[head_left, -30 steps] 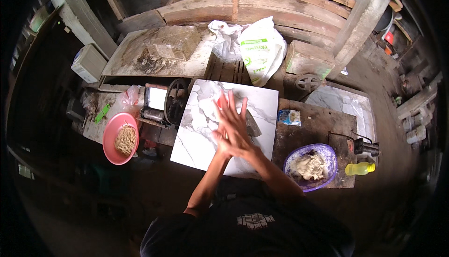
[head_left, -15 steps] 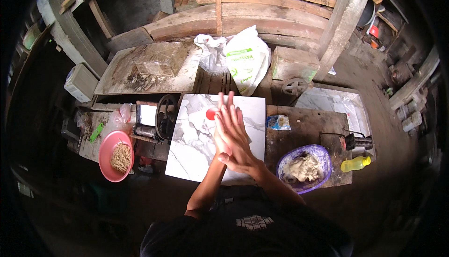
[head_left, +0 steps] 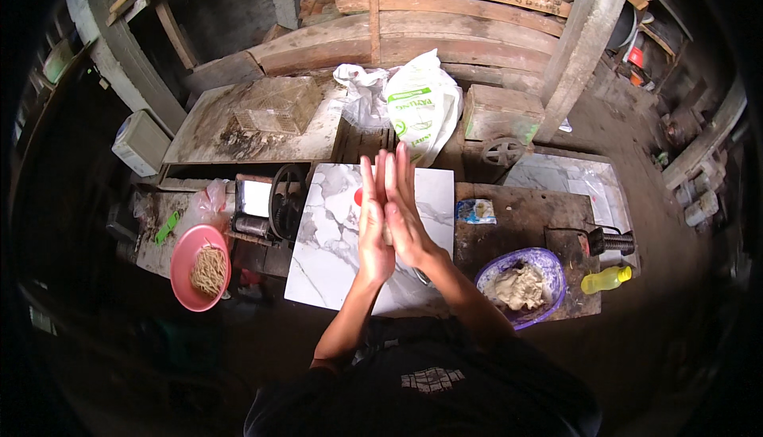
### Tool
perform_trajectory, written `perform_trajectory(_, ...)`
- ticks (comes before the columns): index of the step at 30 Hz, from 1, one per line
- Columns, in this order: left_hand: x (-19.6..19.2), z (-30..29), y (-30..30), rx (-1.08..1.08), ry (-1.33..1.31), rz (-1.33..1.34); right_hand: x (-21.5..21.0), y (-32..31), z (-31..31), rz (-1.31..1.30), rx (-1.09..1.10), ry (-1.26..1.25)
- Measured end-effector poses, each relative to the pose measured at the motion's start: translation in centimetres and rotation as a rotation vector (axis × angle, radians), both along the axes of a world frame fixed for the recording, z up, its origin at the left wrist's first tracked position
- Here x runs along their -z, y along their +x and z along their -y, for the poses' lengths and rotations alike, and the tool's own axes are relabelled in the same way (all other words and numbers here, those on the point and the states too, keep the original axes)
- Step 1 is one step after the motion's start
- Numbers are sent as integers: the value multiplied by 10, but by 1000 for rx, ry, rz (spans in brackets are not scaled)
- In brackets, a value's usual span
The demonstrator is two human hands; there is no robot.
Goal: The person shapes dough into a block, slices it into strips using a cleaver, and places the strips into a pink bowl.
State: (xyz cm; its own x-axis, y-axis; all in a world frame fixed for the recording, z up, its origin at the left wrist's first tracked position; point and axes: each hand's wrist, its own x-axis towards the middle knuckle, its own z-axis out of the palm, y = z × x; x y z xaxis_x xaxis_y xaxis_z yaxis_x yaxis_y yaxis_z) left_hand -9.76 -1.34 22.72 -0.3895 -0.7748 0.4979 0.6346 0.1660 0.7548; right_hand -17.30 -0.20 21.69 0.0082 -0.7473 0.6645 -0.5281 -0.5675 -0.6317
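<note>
Over the white marbled board (head_left: 324, 266), my left hand (head_left: 372, 230) and my right hand (head_left: 404, 226) face each other palm to palm, fingers straight and pointing away from me. A small pale bit shows between the heels of the palms; what it is, I cannot make out. A red round thing (head_left: 358, 196) on the board is partly hidden behind my left fingers. By my right wrist, the edge of a dark curved thing (head_left: 423, 276) peeks out. To the right stands a purple basin (head_left: 562, 278) with a lump of pale dough (head_left: 518, 287).
A pink basin (head_left: 180, 266) of pale sticks stands left, near a hand-cranked machine with a black wheel (head_left: 287, 202). Right of the board lie a blue-white packet (head_left: 475, 211) and a yellow bottle (head_left: 606, 280). White sacks (head_left: 424, 103) and a wire cage (head_left: 278, 105) are behind.
My hands have turned from slanted and overlapping, right over left, to upright side by side. The view has shifted slightly. The basins and board stay in place.
</note>
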Motion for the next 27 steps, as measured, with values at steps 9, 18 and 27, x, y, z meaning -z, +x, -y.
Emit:
perform_trajectory(9, 6, 7, -2, 56, 80, -15, 7, 31, -38, -118, 13, 39)
perform_trajectory(18, 46, -11, -12, -184, 249, 65, -15, -3, -10, -279, 335, -94)
perform_trajectory(27, 51, 1, -1, -97, 447, -60, 8, -10, -23, -2, 80, 24)
